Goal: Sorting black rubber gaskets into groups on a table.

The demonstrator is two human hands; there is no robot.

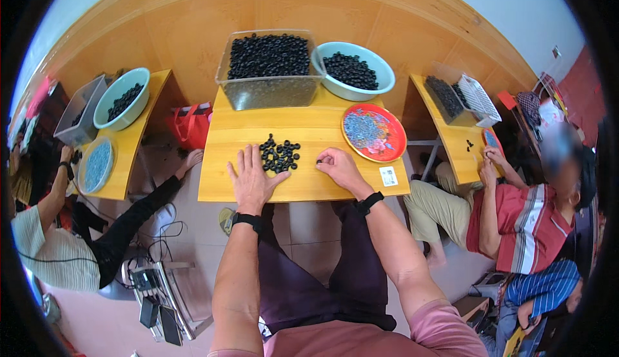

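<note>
Centrally, the left hand (251, 179) lies flat on the yellow wooden table (225, 189), palm down and fingers spread wide, holding nothing. Its fingertips and thumb border the left side of a loose pile of small black round parts (280, 154), which sits near the middle of the tabletop. The right hand (338, 167) rests just right of the pile with fingers curled narrow; one small black part (319, 161) is at its fingertips, though whether it is pinched or only touched cannot be told. Both wrists carry black bands.

At the far edge of the table stands a clear plastic bin (267, 89) filled with black parts, with a pale teal bowl (380, 73) of the same parts touching it on the right. A red plate (394, 143) holding small blue-grey pieces lies right of the pile. Other seated people work at similar tables to the far left and right.
</note>
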